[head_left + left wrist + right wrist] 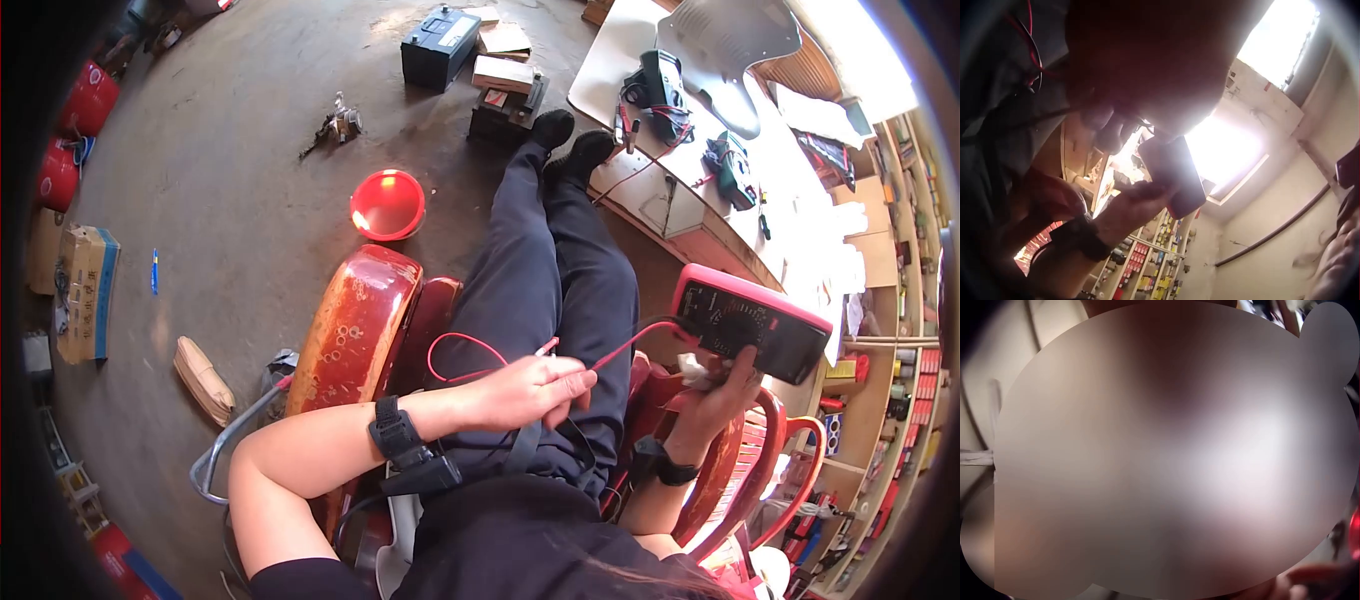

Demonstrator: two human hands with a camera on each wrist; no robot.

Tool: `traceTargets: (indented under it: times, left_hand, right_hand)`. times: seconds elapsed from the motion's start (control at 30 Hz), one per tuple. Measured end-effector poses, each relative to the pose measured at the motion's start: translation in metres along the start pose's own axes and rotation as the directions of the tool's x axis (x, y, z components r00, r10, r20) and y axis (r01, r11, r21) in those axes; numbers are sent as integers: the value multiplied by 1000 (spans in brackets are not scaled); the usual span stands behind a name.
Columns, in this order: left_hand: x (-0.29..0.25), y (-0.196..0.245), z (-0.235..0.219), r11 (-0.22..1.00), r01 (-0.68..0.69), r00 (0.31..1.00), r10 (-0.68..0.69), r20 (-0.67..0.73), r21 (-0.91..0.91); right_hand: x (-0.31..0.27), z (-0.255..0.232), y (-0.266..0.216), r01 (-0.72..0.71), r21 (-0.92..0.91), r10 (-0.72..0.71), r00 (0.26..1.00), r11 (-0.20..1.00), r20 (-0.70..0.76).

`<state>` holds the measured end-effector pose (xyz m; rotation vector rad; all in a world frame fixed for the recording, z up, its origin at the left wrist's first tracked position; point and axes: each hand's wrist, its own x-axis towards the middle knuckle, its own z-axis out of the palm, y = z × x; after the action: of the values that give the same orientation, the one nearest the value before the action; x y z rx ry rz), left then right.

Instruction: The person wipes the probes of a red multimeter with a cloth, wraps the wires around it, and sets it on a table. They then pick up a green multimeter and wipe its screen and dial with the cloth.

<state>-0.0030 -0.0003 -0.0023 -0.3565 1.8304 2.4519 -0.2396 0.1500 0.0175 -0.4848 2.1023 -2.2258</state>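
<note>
Red multimeter (pixel 752 325), held up over the lap by the right hand (pixel 722 392), fingers curled around it. Left hand (pixel 528 390) pinches 1 red test lead (pixel 470 360). Left-wrist view alone shows the meter's underside (pixel 1175 172); right-wrist view is blurred.

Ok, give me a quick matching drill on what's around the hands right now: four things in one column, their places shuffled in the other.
Things:
1. multimeter
2. red lead
3. red bowl
4. car battery

Places:
A. on the floor beside the legs
B. gripped in the right hand
C. far off on the floor, next to boxes
D. pinched in the left hand

Pairs: 1-B, 2-D, 3-A, 4-C
</note>
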Motion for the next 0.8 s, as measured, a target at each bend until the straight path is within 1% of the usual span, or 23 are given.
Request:
traceTargets:
  times: [0.03, 0.07, 0.13, 0.17, 0.2, 0.27, 0.3, 0.33, 0.37, 0.4, 0.43, 0.47, 0.5, 0.53, 0.57, 0.6, 0.63, 0.67, 0.7, 0.73, 0.77, 0.8]
  left_hand:
    - [2, -2, 2, 998, -57, 990, 58, -125, 6]
    - [4, -1, 4, 994, -110, 962, 112, -248, 21]
    - [3, 2, -1, 990, -141, 952, 140, -272, 17]
    - [3, 0, -3, 966, -210, 928, 246, -279, 153]
    - [3, -1, -2, 965, -210, 930, 246, -274, 155]
    - [3, 0, -1, 929, -281, 896, 344, -280, 242]
    - [4, 0, -1, 928, -279, 899, 343, -271, 247]
    - [5, 0, -3, 911, -337, 877, 396, -272, 238]
    - [6, 0, -4, 890, -394, 852, 447, -272, 229]
    - [3, 7, -5, 949, -291, 906, 314, -283, 121]
    - [-1, 13, -6, 962, -274, 925, 261, -276, -12]
    - [-3, 16, -8, 957, -252, 942, 208, -264, -145]
    - [-2, 16, -10, 957, -251, 942, 207, -266, -144]
    - [-1, 14, -11, 949, -269, 935, 215, -282, -168]
    - [0, 11, -11, 938, -287, 928, 223, -297, -193]
    - [3, 4, -11, 937, -288, 928, 222, -299, -197]
    - [8, -4, -11, 937, -297, 932, 243, -270, -182]
    - [10, -5, -11, 937, -307, 934, 263, -243, -165]
    - [7, -4, -3, 887, -367, 917, 296, -266, -279]
    - [-1, -8, 7, 819, -567, 783, 502, -367, -90]
    - [-1, -8, 7, 818, -569, 781, 503, -370, -88]
    - [1, -8, 6, 929, -366, 878, 327, -350, -50]
  right_hand:
    - [3, -1, -5, 13, -75, -18, 998, 997, -65]
    - [4, -5, -4, 12, -79, -17, 998, 997, -59]
    - [1, -19, -1, 116, -272, -121, 993, 955, -1]
    - [1, -24, 3, 157, -318, -145, 988, 935, 59]
    - [0, -26, 8, 156, -319, -147, 988, 935, 54]
    - [-8, -25, 14, 313, -345, -222, 934, 885, 279]
    - [-11, -23, 11, 310, -345, -223, 937, 886, 269]
    - [-14, -22, 6, 227, -291, -75, 888, 929, 453]
    - [-18, -18, -3, 130, -255, 59, 782, 958, 621]
    - [-23, -13, -8, 26, -237, 170, 622, 971, 764]
    - [-30, -7, -11, -142, -191, 238, 559, 971, 794]
    - [-36, -1, -13, -309, -153, 292, 481, 939, 827]
    - [-46, -4, -16, -463, -169, 406, 480, 870, 777]
    - [-50, -2, -16, -592, -148, 453, 409, 793, 792]
    - [-54, -1, -2, -693, -57, 430, 379, 719, 820]
    - [-61, 9, 3, -780, 29, 400, 352, 625, 846]
    - [-73, 12, -5, -799, 65, 454, 404, 598, 794]
    - [-76, 18, -1, -847, 73, 416, 331, 527, 847]
    - [-77, 22, -2, -823, 73, 407, 353, 563, 842]
    - [-79, 26, -5, -798, 74, 398, 375, 598, 837]
    - [-89, 39, -17, -723, 164, 391, 533, 671, 750]
    - [-88, 43, -2, -562, 198, 280, 649, 803, 708]
